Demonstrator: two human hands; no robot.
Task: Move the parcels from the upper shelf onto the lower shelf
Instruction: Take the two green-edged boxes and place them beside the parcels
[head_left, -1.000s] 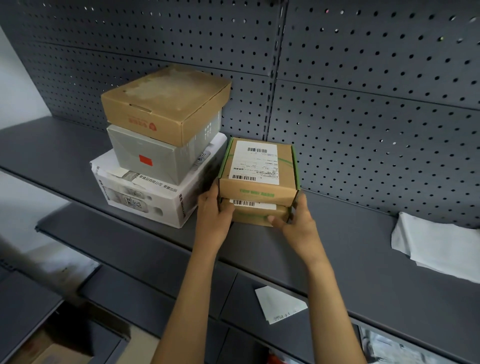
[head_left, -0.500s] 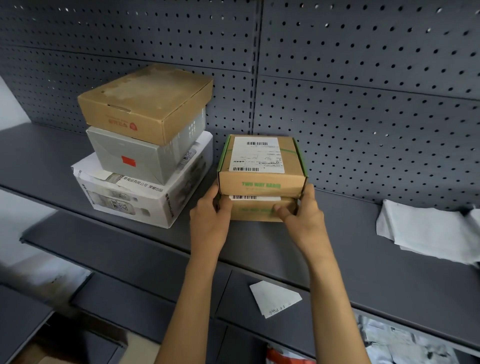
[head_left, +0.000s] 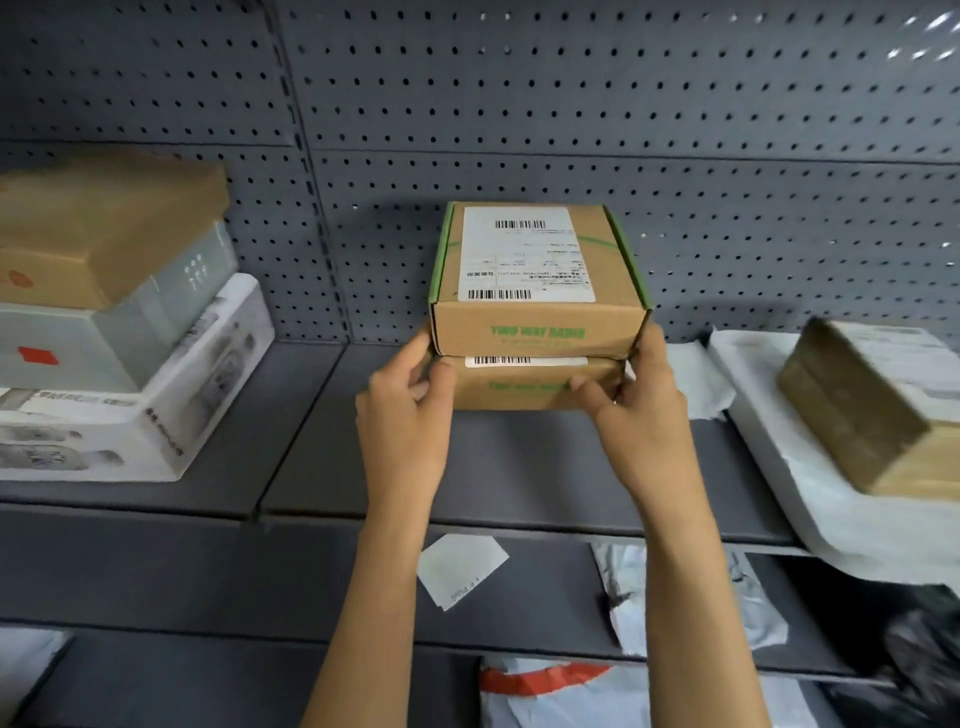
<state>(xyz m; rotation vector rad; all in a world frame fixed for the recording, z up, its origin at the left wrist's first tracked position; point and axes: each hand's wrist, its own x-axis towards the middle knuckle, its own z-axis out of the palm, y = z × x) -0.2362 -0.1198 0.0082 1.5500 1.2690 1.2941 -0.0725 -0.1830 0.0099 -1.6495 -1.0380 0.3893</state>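
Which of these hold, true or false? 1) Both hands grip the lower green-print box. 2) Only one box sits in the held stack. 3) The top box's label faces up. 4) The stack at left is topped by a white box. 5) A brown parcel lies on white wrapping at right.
1) True: the left hand and right hand hold the ends of the lower box.
2) False: a top box rests on it, so two.
3) True: the label faces up.
4) False: a brown box tops the left stack.
5) True: the brown parcel lies on white wrapping.
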